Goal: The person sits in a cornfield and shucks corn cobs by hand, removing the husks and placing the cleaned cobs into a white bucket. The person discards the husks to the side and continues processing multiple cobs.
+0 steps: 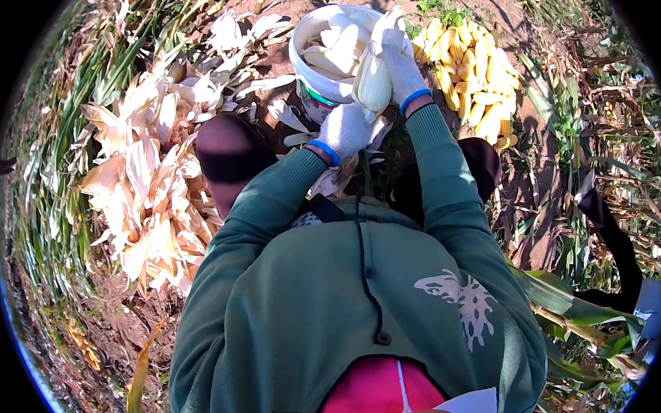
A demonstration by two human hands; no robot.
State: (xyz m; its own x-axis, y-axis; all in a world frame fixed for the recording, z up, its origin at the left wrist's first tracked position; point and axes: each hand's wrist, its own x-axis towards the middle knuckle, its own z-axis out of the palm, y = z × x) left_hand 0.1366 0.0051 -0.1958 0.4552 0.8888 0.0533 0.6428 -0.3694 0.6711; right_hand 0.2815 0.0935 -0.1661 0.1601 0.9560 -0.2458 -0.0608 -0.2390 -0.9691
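A pale ear of corn [373,86], wrapped in husk, is held upright, slightly tilted, over the right rim of a white bucket [299,63]. My right hand [403,69], in a white glove with a blue cuff, is closed on the upper part of its husk. At the ear's lower end, my left hand [345,131], gloved the same way, is closed around the base; its fingertips are partly hidden. Cream-coloured husks [334,50] fill the top of the bucket. My knees are on either side, just nearer than the bucket.
A pile of bare yellow corn ears [470,73] lies right of the bucket. To the left spreads a large heap of dry husks [149,178]. Cut green stalks [78,125] border the far left, and a broad-leaved corn stalk [574,317] is beside my right elbow.
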